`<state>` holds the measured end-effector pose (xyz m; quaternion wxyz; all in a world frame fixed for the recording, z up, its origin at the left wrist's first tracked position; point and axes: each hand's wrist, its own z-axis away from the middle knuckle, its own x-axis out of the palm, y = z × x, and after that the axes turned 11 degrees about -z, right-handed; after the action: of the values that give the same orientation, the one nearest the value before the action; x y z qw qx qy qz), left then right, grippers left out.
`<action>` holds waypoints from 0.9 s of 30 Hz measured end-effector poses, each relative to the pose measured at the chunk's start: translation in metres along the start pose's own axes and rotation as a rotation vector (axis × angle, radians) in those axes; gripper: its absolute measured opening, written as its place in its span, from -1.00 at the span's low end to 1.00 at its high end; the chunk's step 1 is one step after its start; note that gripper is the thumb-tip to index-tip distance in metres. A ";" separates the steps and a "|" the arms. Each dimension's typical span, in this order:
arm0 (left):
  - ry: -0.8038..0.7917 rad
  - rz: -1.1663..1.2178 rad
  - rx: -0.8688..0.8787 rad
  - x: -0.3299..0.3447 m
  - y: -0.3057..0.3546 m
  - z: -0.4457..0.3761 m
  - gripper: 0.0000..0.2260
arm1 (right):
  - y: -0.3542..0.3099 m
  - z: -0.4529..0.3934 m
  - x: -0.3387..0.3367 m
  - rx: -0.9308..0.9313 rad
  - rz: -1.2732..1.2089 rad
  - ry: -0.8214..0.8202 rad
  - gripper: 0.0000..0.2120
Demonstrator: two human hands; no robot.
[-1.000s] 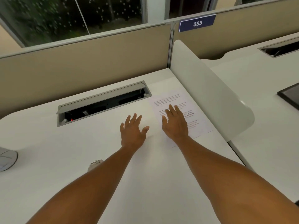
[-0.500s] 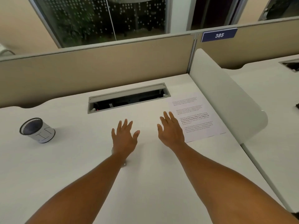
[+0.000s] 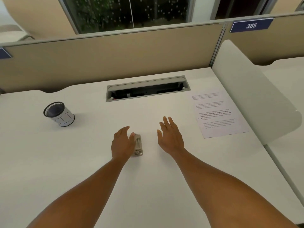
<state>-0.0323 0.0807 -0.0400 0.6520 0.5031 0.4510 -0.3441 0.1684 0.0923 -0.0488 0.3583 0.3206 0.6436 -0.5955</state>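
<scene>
A small beige stapler-like device (image 3: 137, 144) lies on the white desk (image 3: 82, 162) near its middle. My left hand (image 3: 122, 142) is just left of it, fingers relaxed, thumb beside or touching its edge; I cannot tell if it grips. My right hand (image 3: 170, 136) hovers open to the right of the device, holding nothing. A printed sheet of paper (image 3: 217, 112) lies flat on the desk's right side, clear of both hands.
A mesh pen cup (image 3: 59, 114) stands at the left. An open cable tray slot (image 3: 148, 88) sits at the back of the desk. A white side divider (image 3: 256, 96) rises on the right; beige partition panels (image 3: 115, 55) stand behind.
Both hands drew back toward me and left, off the paper. The left hand now sits beside the small device. The view swung left, bringing the pen cup into sight.
</scene>
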 end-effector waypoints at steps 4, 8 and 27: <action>-0.029 0.068 -0.060 0.005 -0.009 0.003 -0.62 | -0.004 0.008 0.017 0.003 -0.021 -0.035 -0.54; -0.035 0.090 -0.095 0.011 -0.014 0.005 -0.66 | -0.007 0.014 0.031 -0.005 -0.021 -0.048 -0.56; -0.076 0.205 -0.231 0.029 -0.014 0.007 -0.64 | -0.015 0.017 0.081 -0.082 0.054 -0.069 -0.52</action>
<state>-0.0327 0.0707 -0.0717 0.7539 0.4545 0.4089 -0.2406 0.1137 0.0731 -0.1098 0.4092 0.3022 0.6457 -0.5695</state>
